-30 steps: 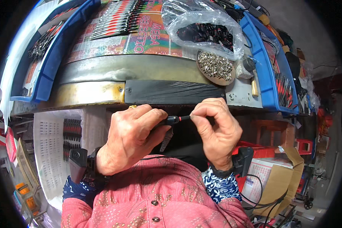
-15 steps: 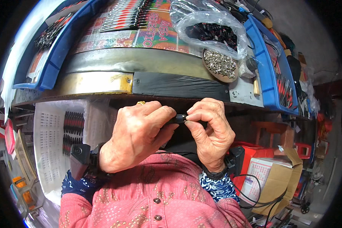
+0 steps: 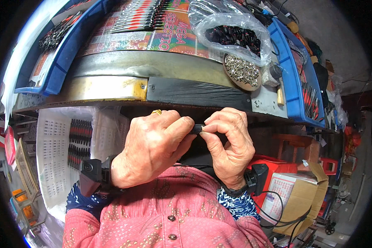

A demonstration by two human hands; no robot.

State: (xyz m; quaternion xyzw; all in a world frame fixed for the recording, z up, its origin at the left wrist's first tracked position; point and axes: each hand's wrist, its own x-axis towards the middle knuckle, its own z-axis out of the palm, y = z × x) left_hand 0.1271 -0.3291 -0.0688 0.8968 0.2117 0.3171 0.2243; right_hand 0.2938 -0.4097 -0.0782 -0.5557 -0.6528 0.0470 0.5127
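Take the black strip point(image 3: 199, 93) along the front edge of the bench point(image 3: 262, 105) as your landmark. Your two hands meet just on your side of it. Your left hand point(image 3: 151, 142), a gold ring point(image 3: 156, 112) on one finger, pinches a short black piece point(image 3: 197, 129) between thumb and forefinger, the rest of its fingers curled in. Your right hand point(image 3: 230, 138) brings thumb and forefinger together on that piece's right end, its remaining fingers bent; you cannot tell whether a smaller part sits between those fingertips.

Left of the strip and nearer you, a white crate point(image 3: 51, 153) holds stacked black-and-red pens point(image 3: 79, 130). Beyond the strip, to its right, a round dish point(image 3: 247, 87) carries a heap of small silvery metal parts point(image 3: 242, 70), and past the dish a clear plastic bag point(image 3: 223, 20) gapes over dark pieces point(image 3: 235, 37). Farther right of the strip stands a blue tray point(image 3: 293, 99) with more pens in it; another blue bin point(image 3: 56, 80) lies off to its left. Straight beyond the strip, toward the left, a row of red-and-black pens point(image 3: 138, 16) lies on a colourful printed sheet point(image 3: 163, 43).
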